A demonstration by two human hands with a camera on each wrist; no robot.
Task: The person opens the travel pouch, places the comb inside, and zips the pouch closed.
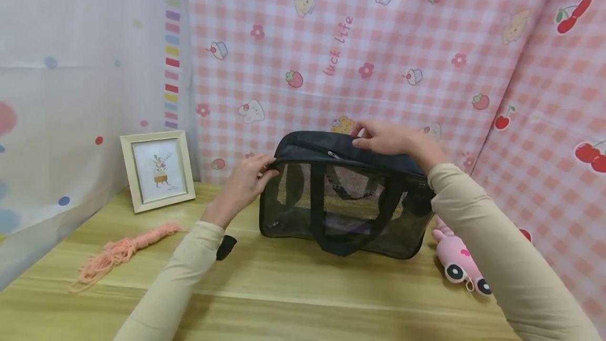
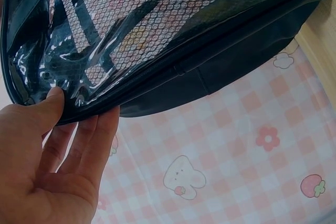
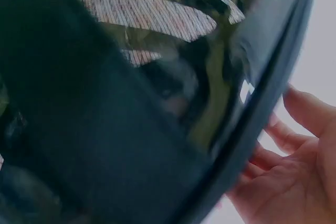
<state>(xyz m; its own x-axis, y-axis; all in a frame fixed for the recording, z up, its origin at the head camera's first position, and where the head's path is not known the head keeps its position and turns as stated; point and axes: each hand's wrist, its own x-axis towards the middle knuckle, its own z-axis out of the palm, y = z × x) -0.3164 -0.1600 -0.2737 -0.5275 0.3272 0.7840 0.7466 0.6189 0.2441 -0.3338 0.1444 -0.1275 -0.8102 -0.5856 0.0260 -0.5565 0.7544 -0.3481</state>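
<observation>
A black bag (image 1: 289, 193) with clear and mesh panels stands upright on the table, its strap handle (image 1: 343, 246) hanging down in front. My left hand (image 1: 241, 186) pinches its upper left corner; in the left wrist view, the thumb (image 2: 50, 108) lies on the clear panel and the fingers lie behind the edge. Over the bag's top, right of a metal zipper pull (image 1: 333, 154), is my right hand (image 1: 385, 138), thumb and index finger apart. In the right wrist view the right fingertips are partly hidden behind the bag's dark edge (image 3: 262, 98).
A framed plant picture (image 1: 161, 172) stands at the back left. Peach yarn (image 1: 125, 251) lies on the left of the wooden table (image 1: 284, 293), with a small black item (image 1: 226, 248) by the left wrist. A pink toy (image 1: 454, 259) sits right of the bag. Patterned cloth (image 1: 265, 9) hangs behind.
</observation>
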